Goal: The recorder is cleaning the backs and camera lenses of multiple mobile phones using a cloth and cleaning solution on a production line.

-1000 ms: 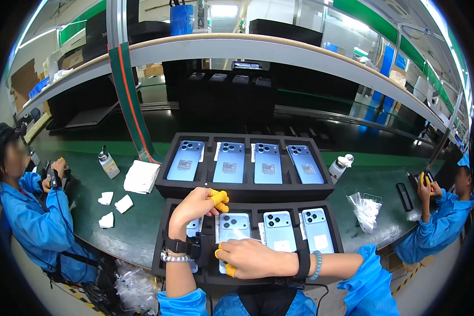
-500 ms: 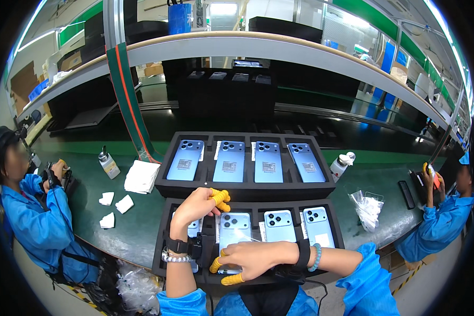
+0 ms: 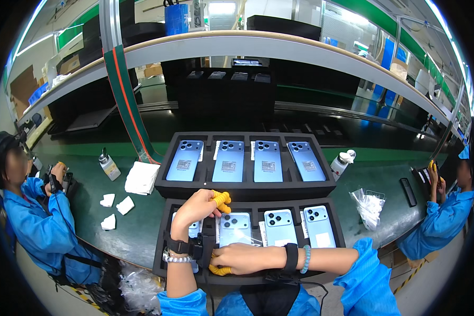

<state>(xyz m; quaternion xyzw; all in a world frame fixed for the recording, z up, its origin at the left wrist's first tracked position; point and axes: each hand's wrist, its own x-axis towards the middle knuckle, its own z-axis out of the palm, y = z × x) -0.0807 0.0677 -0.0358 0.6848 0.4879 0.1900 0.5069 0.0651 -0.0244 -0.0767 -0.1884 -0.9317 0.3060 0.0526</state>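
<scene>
Two black foam trays lie one behind the other on the bench, each with a row of blue phones. In the near tray [image 3: 161,231] is a phone [image 3: 235,226] with a lens cluster, a shiny clear patch on its back. My left hand [image 3: 196,205], yellow cots on its fingers, is closed at that phone's upper left edge. Across its lower end lies my right hand [image 3: 236,259], fingers curled together at the lower left; their tips are partly hidden. Whatever either hand pinches does not show. Two more phones, a middle one [image 3: 280,226] and a right one [image 3: 317,225], lie alongside; my left arm partly covers another.
Behind is the far tray [image 3: 247,188] with labelled phones. Left stand a white bottle [image 3: 109,165], stacked white cloths [image 3: 141,177] and folded pieces [image 3: 125,205]. Right are another bottle [image 3: 341,164], a clear bag [image 3: 371,207] and a black device [image 3: 407,192]. Co-workers sit at both sides.
My right hand's fingers, spread over the phone's lower end before, have drawn together at its lower left. My left hand has barely moved. The right co-worker's hands have shifted.
</scene>
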